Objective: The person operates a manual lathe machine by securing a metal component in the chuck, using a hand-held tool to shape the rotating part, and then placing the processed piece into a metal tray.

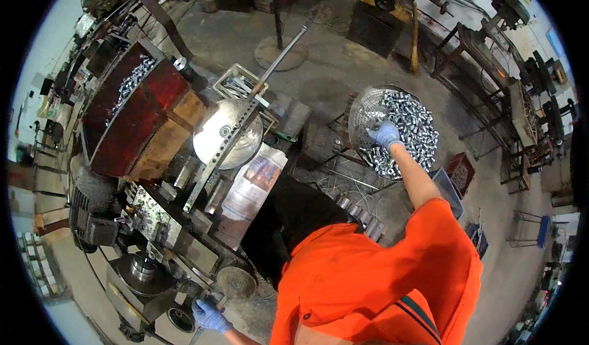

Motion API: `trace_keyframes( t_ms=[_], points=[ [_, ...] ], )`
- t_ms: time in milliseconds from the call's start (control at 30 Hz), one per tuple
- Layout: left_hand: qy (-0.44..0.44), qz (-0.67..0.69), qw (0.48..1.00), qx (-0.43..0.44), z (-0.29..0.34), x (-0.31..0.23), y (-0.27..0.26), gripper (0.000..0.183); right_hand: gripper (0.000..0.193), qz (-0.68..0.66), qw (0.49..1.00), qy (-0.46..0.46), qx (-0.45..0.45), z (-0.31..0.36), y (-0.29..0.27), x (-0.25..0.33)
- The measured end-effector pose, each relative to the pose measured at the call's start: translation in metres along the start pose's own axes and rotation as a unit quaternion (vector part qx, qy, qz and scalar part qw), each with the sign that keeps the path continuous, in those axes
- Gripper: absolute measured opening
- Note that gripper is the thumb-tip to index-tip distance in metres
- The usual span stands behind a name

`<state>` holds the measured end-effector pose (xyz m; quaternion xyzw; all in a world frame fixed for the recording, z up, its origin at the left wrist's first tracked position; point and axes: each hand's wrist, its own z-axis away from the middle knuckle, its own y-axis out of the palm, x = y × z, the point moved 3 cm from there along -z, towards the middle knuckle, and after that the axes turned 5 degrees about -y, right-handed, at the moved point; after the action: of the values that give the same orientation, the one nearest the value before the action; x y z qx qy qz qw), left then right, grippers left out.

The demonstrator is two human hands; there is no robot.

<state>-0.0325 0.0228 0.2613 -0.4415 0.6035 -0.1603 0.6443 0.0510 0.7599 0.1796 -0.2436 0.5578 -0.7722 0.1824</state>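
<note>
My right hand (385, 134), in a blue-grey knit glove, reaches into a round perforated metal basin (362, 119). Short shiny metal sleeves (412, 124) fill much of that basin, mostly to the right of the hand. Its fingers are bent together at the bare left part of the basin, and a small greyish thing at their tips is too blurred to name. Low on the left, my left hand (210, 317), gloved alike, closes around a thin machine lever (221, 303) beside a round metal hub (236, 283).
A red-brown hopper (138, 115) with more metal pieces stands upper left. Beside it are a shiny round disc (211, 133), a long perforated bar (228, 137), a printed sheet (254, 182) and a tray (236, 81). A grey crate (448, 191) and a red-brown bin (460, 172) sit right of the basin.
</note>
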Motion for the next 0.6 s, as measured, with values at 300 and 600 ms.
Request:
trace_keyframes(
  t_ms=[300,600],
  points=[
    [0.003,-0.063,0.998,-0.012,-0.010,0.031,0.005,0.029,0.059,0.054,0.994,-0.028,0.090,-0.070,0.026,-0.023],
    [0.039,-0.102,0.994,-0.029,-0.007,0.014,0.002,0.038,0.052,-0.143,0.987,-0.033,-0.071,-0.043,0.017,-0.003]
  ],
)
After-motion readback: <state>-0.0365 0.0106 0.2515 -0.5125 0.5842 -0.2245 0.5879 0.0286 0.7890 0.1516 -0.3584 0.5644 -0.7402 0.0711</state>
